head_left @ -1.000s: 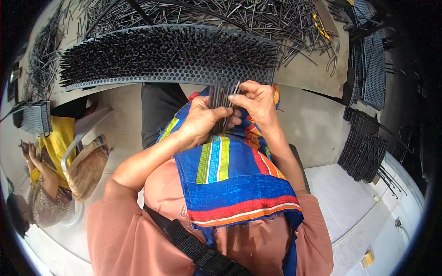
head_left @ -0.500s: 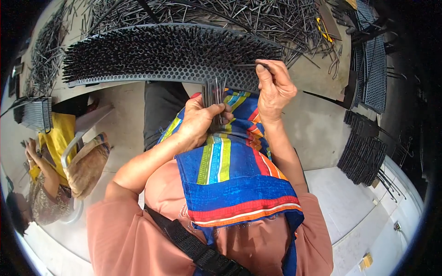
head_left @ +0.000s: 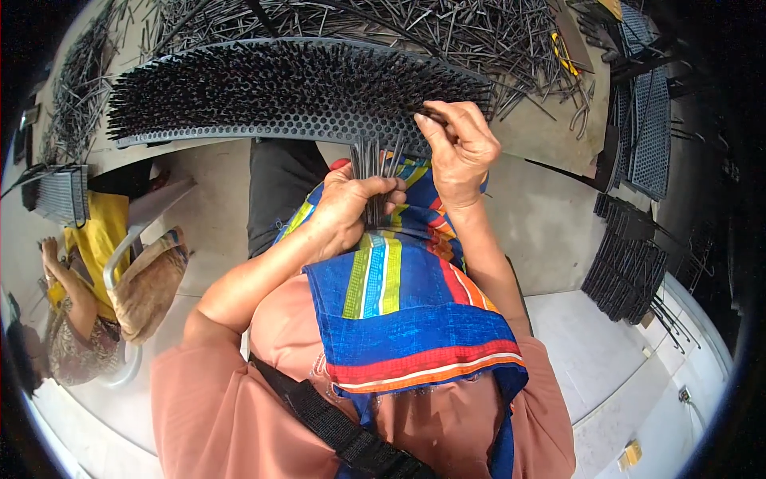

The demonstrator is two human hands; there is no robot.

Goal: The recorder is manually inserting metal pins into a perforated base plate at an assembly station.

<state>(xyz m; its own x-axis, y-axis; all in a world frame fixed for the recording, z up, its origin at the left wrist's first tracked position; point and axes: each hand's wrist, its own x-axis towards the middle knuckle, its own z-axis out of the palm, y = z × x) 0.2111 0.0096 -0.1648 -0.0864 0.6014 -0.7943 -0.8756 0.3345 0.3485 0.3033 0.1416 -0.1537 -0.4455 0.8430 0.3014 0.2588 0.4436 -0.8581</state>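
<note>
A long, dark perforated board (head_left: 231, 132) stretches across in front of me, most of its holes filled with upright thin black rods. Along its near edge, toward the right, rows of holes show bare. My left hand (head_left: 347, 199) is closed round a bundle of thin dark rods (head_left: 369, 164), their ends pointing up toward the board's near edge. Over the right part of the board, my right hand (head_left: 461, 152) pinches a thin dark rod between thumb and forefinger; most of this rod is hidden by the fingers and the dark rods behind.
Loose dark rods (head_left: 479, 40) lie heaped beyond the board, with yellow-handled pliers (head_left: 563, 54) at their right. Perforated panels (head_left: 650, 128) stand at far right, above a stack of dark pieces (head_left: 626, 259). Another person's arm (head_left: 76, 299) and a chair (head_left: 152, 275) are at left.
My right hand has shifted a little left along the board, and the rod in its pinch shows less. The left hand's bundle has fanned slightly. The other person's arm at left has moved.
</note>
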